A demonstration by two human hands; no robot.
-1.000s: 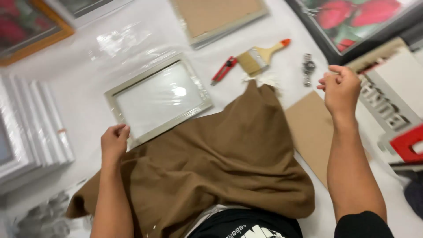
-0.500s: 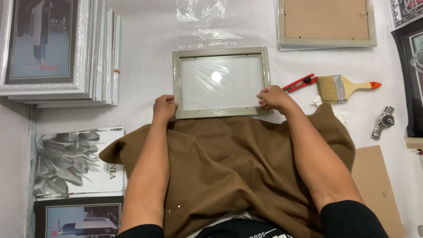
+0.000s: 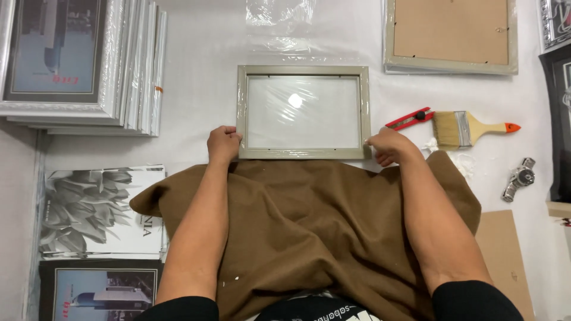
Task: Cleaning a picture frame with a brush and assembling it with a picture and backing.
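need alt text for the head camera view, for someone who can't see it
Seen from above, a person's left hand and right hand grip the near corners of a grey picture frame on a white table. A brown cloth covers their lap; a paintbrush lies to the right.

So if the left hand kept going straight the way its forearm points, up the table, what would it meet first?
The left hand already touches the lower left corner of the grey picture frame. Going straight on, it would probably run along the frame's left rail; beyond that lies bare white table, though height is hard to judge.
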